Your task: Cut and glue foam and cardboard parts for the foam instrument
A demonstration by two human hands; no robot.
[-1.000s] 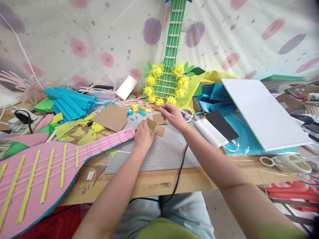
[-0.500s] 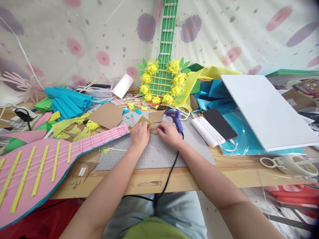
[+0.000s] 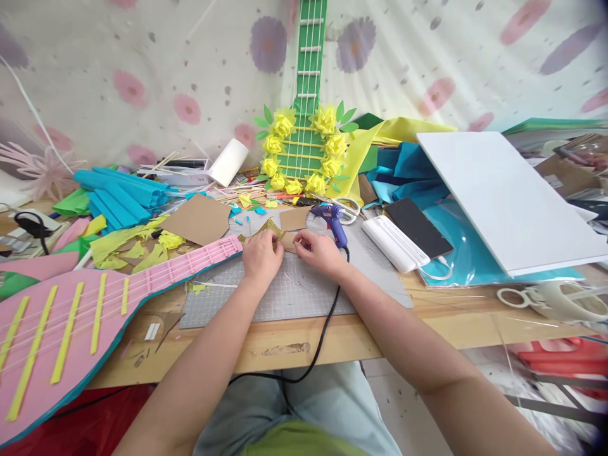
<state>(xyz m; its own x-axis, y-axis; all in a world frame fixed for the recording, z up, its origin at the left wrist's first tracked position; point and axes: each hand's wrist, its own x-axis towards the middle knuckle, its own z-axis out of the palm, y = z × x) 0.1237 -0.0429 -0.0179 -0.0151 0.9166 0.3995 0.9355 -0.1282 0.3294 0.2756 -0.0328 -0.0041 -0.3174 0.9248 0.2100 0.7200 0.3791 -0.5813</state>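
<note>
Over the grey cutting mat (image 3: 285,297), my left hand (image 3: 263,256) is closed on a small olive-gold piece (image 3: 270,226) whose pointed edges stick out past the fingers. My right hand (image 3: 319,252) is just to its right, fingers pinched together; what they hold, if anything, is too small to make out. Small brown cardboard pieces (image 3: 293,219) lie behind and between the hands. A purple glue gun (image 3: 334,221) rests behind my right hand, its black cable running down over the table edge. The pink paper guitar (image 3: 66,316) has its neck end beside my left hand.
A green guitar with yellow flowers (image 3: 304,149) stands at the back. Scissors (image 3: 350,209), a white power bank (image 3: 395,243), a dark phone (image 3: 418,233) and a white board (image 3: 508,202) are at right. Blue rolls (image 3: 126,197), yellow scraps (image 3: 142,250) and brown card (image 3: 197,220) lie left.
The view has shifted slightly, so most things appear a little further left. The hands have drawn slightly apart, and the olive-gold piece shows more above my left hand.
</note>
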